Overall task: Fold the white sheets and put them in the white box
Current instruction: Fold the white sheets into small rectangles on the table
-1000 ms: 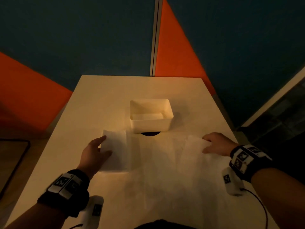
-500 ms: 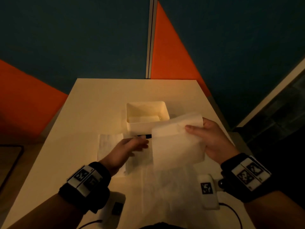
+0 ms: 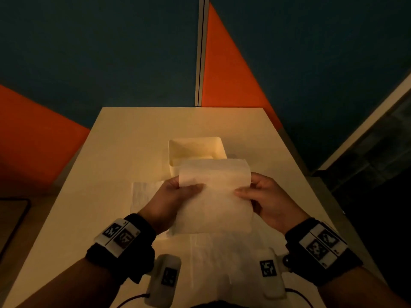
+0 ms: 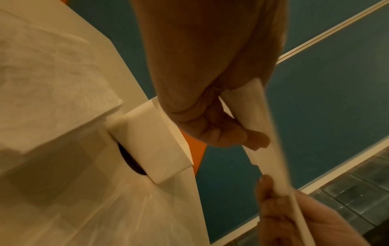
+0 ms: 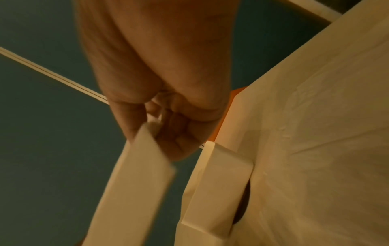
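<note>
A white sheet (image 3: 214,196) is held up in the air above the table, its top bent over. My left hand (image 3: 178,192) pinches its left edge and my right hand (image 3: 255,193) pinches its right edge. Seen edge-on, the sheet (image 4: 267,138) is pinched by my left hand (image 4: 229,131) in the left wrist view. In the right wrist view my right hand (image 5: 160,126) grips the sheet (image 5: 134,186). The white box (image 3: 195,150) stands just beyond the sheet, open-topped. The box (image 4: 151,143) (image 5: 219,188) also shows side-on in both wrist views. Another folded sheet (image 3: 144,194) lies flat at left.
The pale table (image 3: 133,134) ends at a blue and orange wall behind. More flat white sheets (image 3: 213,263) lie on the near part of the table, under my wrists. A dark round hole (image 4: 130,159) sits at the box's near side.
My right hand lifted a sheet off the table and brought it to the centre. My left hand left the flat sheet at left and took the raised sheet's left edge.
</note>
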Demonstrator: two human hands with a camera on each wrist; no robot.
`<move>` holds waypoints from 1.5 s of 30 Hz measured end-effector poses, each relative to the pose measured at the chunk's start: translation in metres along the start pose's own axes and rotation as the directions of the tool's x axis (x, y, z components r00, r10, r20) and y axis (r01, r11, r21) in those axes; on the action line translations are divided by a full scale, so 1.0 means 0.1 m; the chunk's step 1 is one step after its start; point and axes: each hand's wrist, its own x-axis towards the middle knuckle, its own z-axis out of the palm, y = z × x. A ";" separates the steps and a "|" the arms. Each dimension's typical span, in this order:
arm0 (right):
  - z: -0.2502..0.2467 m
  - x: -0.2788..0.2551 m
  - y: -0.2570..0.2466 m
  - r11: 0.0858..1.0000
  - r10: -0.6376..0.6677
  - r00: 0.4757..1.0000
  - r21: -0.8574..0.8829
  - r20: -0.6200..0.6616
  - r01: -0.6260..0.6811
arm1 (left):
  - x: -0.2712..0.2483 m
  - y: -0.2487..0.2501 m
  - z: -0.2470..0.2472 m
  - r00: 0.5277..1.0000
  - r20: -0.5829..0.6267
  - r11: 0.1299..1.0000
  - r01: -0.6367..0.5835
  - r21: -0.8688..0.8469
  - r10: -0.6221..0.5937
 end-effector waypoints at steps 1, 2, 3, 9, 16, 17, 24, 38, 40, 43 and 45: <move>-0.02 0.01 0.01 1.000 -0.001 1.000 0.007 -0.008 0.001 | 0.00 -0.01 -0.02 1.000 0.006 1.000 -0.002 0.014 0.002; -0.03 0.01 0.02 1.000 -0.004 1.000 0.014 -0.019 0.004 | 0.01 -0.01 -0.05 1.000 0.013 1.000 0.003 0.025 -0.003; -0.05 0.02 0.03 1.000 -0.006 0.999 0.020 -0.033 0.006 | 0.01 -0.01 -0.08 1.000 0.021 0.999 0.013 0.036 -0.014; -0.10 -0.03 0.10 0.999 -0.030 0.999 -0.025 -0.030 0.029 | -0.07 0.01 -0.36 0.937 0.317 0.989 0.132 0.073 -0.148; 0.08 -0.06 0.25 0.981 0.018 0.993 -0.192 0.118 0.005 | -0.14 0.01 -0.22 0.829 0.440 0.918 0.202 0.341 -0.345; 0.13 -0.07 0.28 0.976 0.009 0.992 -0.215 0.125 0.018 | -0.13 -0.01 -0.19 0.830 0.434 0.909 0.188 0.372 -0.349; 0.08 -0.04 0.32 0.971 0.025 0.993 -0.240 0.112 0.003 | -0.12 -0.07 -0.30 0.893 0.343 0.894 0.125 0.430 -0.290; -1.36 0.26 0.91 0.652 0.071 0.785 -0.568 -0.615 -0.503 | -0.28 -0.15 -0.98 0.914 -0.405 0.906 0.198 0.375 -0.032; -1.36 0.22 0.95 0.629 0.101 0.780 -0.568 -0.618 -0.531 | -0.27 -0.21 -1.01 0.899 -0.437 0.861 0.219 0.458 0.004; -1.34 0.20 0.98 0.582 0.126 0.790 -0.600 -0.601 -0.549 | -0.27 -0.28 -1.01 0.891 -0.449 0.800 0.224 0.557 0.063; -1.33 0.21 0.98 0.532 0.134 0.798 -0.636 -0.588 -0.559 | -0.26 -0.30 -1.00 0.889 -0.451 0.767 0.231 0.599 0.085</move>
